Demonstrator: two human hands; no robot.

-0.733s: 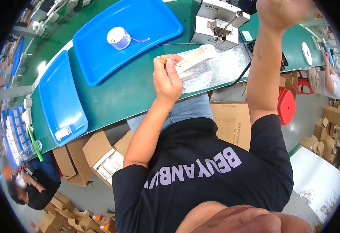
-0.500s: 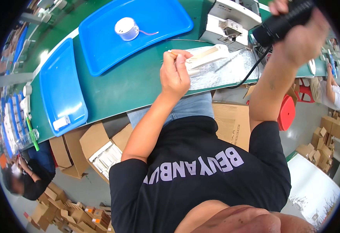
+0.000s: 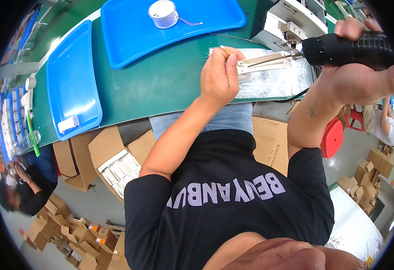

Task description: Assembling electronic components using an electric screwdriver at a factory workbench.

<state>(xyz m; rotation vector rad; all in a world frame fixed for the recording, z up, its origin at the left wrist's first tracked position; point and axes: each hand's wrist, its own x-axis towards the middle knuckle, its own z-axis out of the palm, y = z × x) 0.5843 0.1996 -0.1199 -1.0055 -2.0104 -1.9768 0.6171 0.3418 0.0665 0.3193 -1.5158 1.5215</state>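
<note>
A long white plastic housing [image 3: 276, 65] lies over a silvery sheet [image 3: 260, 88] on the green bench. My left hand [image 3: 219, 74] is closed, thumb and fingers pinching the housing's left end. In my right hand [image 3: 361, 83] is a black electric screwdriver [image 3: 327, 49], held nearly level with its fingers wrapped over the body. Its long thin bit [image 3: 269, 60] reaches left along the housing toward my left fingers. Whether the tip touches a screw cannot be made out.
Behind the housing stands a white machine with a metal mechanism [image 3: 292, 32]. A large blue tray [image 3: 129, 45] holds a round white part [image 3: 163, 14] with thin wires. A smaller blue tray [image 3: 73, 67] holds a small white piece [image 3: 68, 124]. Below the bench is an open carton of white parts [image 3: 119, 173].
My right hand has brought the screwdriver down and turned it level, its bit now over the housing. The view has shifted slightly; my left hand keeps its hold on the housing.
</note>
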